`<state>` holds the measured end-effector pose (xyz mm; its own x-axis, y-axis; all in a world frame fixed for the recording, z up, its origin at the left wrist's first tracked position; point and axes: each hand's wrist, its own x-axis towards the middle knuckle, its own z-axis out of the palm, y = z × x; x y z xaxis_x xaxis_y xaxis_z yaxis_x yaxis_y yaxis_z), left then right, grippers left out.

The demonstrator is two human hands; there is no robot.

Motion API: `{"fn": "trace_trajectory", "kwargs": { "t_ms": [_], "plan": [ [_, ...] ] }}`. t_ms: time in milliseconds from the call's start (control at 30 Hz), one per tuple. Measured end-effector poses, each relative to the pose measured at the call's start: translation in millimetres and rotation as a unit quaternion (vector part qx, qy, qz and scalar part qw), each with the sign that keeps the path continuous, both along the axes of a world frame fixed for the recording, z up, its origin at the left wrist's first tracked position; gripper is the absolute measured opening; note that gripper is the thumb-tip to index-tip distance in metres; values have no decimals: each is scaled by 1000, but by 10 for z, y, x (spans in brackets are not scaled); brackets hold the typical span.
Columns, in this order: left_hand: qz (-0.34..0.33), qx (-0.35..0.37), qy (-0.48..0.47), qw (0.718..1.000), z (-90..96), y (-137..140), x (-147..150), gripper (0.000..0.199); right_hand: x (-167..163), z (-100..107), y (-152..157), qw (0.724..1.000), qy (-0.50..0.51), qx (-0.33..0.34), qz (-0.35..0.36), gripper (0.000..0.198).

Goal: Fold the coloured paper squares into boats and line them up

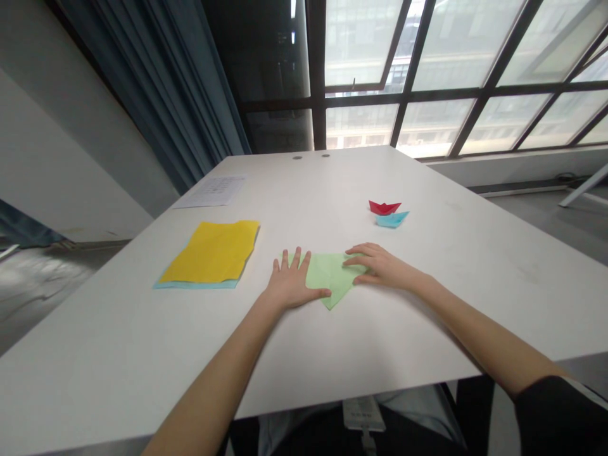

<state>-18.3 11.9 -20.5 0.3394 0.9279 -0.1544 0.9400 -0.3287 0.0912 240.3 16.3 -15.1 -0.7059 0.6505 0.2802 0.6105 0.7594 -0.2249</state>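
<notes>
A light green sheet of paper, folded into a triangle, lies flat on the white table with its point towards me. My left hand rests on its left part, fingers spread and thumb stretched across the paper. On the right part lies my right hand, fingers apart, with its fingertips touching the paper near the right corner. Both hands press from above and grip nothing. The paper's left corner is partly hidden under my left hand.
Yellow paper sheets lie over light blue paper on the left. Beyond my right hand sit a red paper boat and a blue paper boat. A printed sheet is at the far left. The table's front edge runs close to my body.
</notes>
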Motion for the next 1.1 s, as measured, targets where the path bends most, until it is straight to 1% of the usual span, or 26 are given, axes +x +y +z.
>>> {"fn": "trace_trajectory", "kwargs": {
  "t_ms": [100,167,233,333,400,467,567,633,700,733,767,800,833,933,1000,1033,1100],
  "plan": [
    [-13,3,3,1000,-8,14,-26,111,-32,9,-15,999,24,10,33,26],
    [-22,2,5,1000,4,24,-45,105,-60,20,-35,998,34,12,46,24],
    [-23,2,6,1000,28,36,-64,94,-85,36,-59,998,41,13,48,25],
    [-6,14,-6,1000,67,64,-95,77,-99,68,-97,998,69,13,5,26],
    [11,30,-19,999,81,90,-121,72,-89,88,-109,992,114,-4,-59,26],
    [28,47,-28,998,86,114,-145,70,-66,95,-93,973,182,-36,-137,26],
    [44,70,-31,996,93,131,-161,68,-14,58,-8,923,297,-82,-231,28],
    [41,76,-26,996,101,125,-153,71,29,1,70,887,358,-107,-271,32],
    [27,73,-16,997,107,111,-138,78,74,-66,138,855,394,-133,-311,36],
    [17,69,-11,997,108,103,-132,83,96,-96,163,845,399,-143,-327,37],
    [6,65,-7,998,108,97,-129,88,117,-122,179,844,393,-148,-333,38],
    [-5,61,-4,998,107,93,-129,92,137,-142,188,851,378,-145,-334,40],
    [-15,56,-2,998,105,91,-132,94,156,-155,190,866,354,-132,-328,42],
    [-31,46,-2,998,100,100,-161,95,200,-163,178,932,234,-49,-273,44],
    [-32,43,-5,999,101,112,-188,91,221,-157,169,965,138,-7,-222,40],
    [-32,43,-6,999,103,120,-203,89,230,-154,168,975,95,3,-200,38],
    [-29,46,-8,998,103,136,-231,83,244,-155,171,985,29,1,-169,36]
  ]
}}
